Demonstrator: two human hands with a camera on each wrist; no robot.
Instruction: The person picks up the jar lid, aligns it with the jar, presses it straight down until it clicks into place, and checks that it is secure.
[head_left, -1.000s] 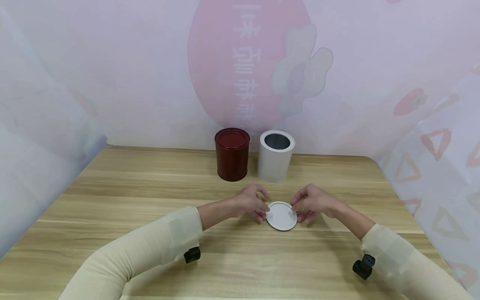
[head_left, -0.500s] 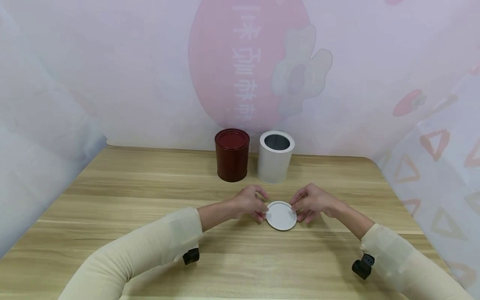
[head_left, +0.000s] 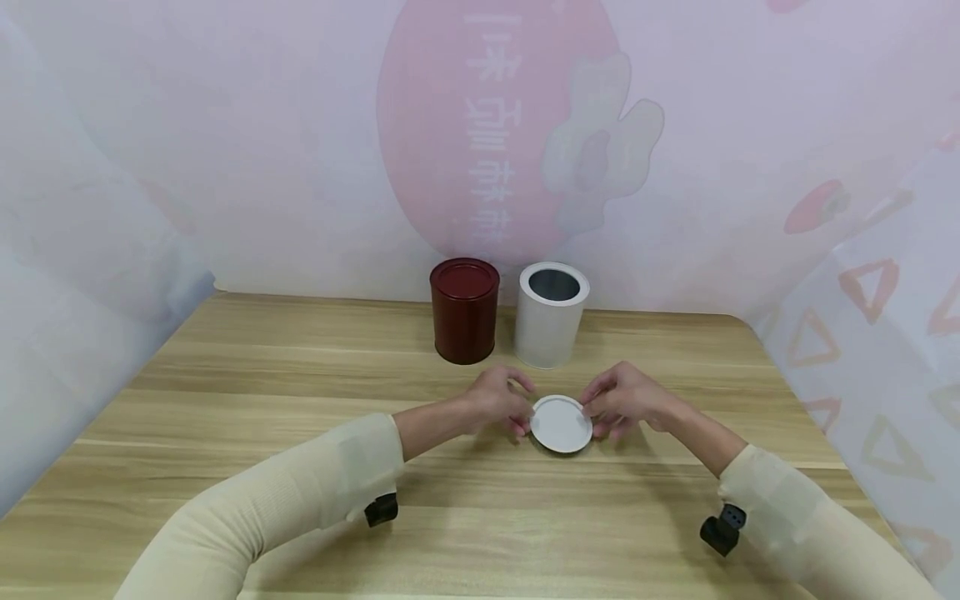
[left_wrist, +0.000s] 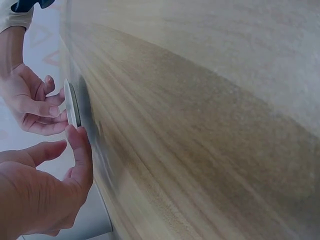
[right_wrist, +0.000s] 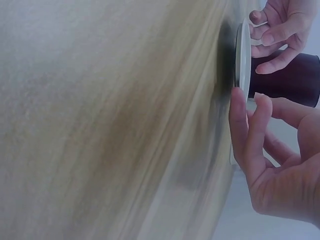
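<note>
Both hands, left hand (head_left: 497, 403) and right hand (head_left: 622, 402), pinch the white lid (head_left: 561, 423) just off the desk (head_left: 225, 400); better kept level toward the open tin (head_left: 552, 314) by the far edge.

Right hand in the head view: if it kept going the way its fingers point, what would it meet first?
Past the round white lid it pinches, the right hand would probably meet the left hand holding the opposite rim.

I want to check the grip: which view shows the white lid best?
The head view: the lid shows whole, round, between both hands. The left wrist view and the right wrist view show it only edge-on, lifted off the table.
</note>
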